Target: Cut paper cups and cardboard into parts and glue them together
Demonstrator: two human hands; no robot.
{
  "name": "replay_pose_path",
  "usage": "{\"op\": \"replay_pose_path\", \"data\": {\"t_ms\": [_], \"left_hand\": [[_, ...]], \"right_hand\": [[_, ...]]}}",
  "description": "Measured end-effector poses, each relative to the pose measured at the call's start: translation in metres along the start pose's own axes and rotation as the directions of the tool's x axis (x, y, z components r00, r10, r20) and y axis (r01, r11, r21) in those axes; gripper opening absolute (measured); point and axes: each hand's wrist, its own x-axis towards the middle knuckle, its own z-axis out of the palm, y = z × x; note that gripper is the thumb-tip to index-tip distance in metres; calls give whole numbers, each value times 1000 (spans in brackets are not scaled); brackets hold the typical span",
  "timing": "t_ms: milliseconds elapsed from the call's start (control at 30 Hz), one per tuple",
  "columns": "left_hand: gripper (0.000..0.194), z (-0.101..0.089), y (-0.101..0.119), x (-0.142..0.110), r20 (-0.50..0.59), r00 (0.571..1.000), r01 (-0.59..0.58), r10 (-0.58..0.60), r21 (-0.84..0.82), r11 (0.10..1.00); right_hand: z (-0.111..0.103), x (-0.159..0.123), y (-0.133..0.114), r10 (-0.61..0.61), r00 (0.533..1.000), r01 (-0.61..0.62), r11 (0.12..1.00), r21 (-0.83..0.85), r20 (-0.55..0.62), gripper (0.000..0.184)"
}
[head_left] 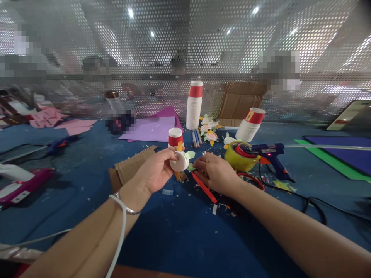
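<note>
In front of me my left hand (159, 168) pinches a small white paper-cup base (179, 162) between thumb and fingers. A pale green paper leaf (190, 155) sticks out at its right, and orange paper shows above and below it. My right hand (217, 172) is low over the table with bent fingers, their tips at a small green paper piece (191, 167). Beneath that hand lies a red pen-like tool (205, 188), partly covered. Just behind the left hand stands a red and white paper cup (175, 137).
A blue glue gun (269, 152) rests on yellow tape (242, 157), its cord trailing right. Stacked paper cups (193, 110), markers (196, 138), finished-looking cup-and-paper pieces (211, 136), purple sheets (153, 129) and cardboard (131, 166) lie around. Paper scraps litter the blue table.
</note>
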Motion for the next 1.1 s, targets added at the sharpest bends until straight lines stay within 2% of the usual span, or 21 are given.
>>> {"op": "replay_pose_path", "data": {"t_ms": [133,300,433,600,767,900,1100], "left_hand": [[17,-2,0,4,-36,999,-18,17,-21,1000],[16,-4,0,5,-16,1000,-19,19,-21,1000],[16,-9,0,8,15,1000,3,-3,-8,1000],[13,-16,2,12,44,996,71,-72,16,997],[18,-13,3,11,43,994,100,-102,52,994],[22,-13,2,13,53,993,103,-106,65,993],[20,-15,2,13,104,989,93,-101,85,992]], "right_hand": [[3,5,-3,-20,1000,21,999,-32,23,19],[10,8,1,-44,999,45,997,-65,19,22],[12,6,7,-62,998,62,995,-74,0,18],[8,1,11,-74,997,73,994,-83,-15,14],[1,-2,10,-59,998,56,995,-83,-29,14],[-1,-2,9,-43,998,40,996,-85,-38,11],[-3,-3,8,-97,995,98,992,-77,17,14]]}}
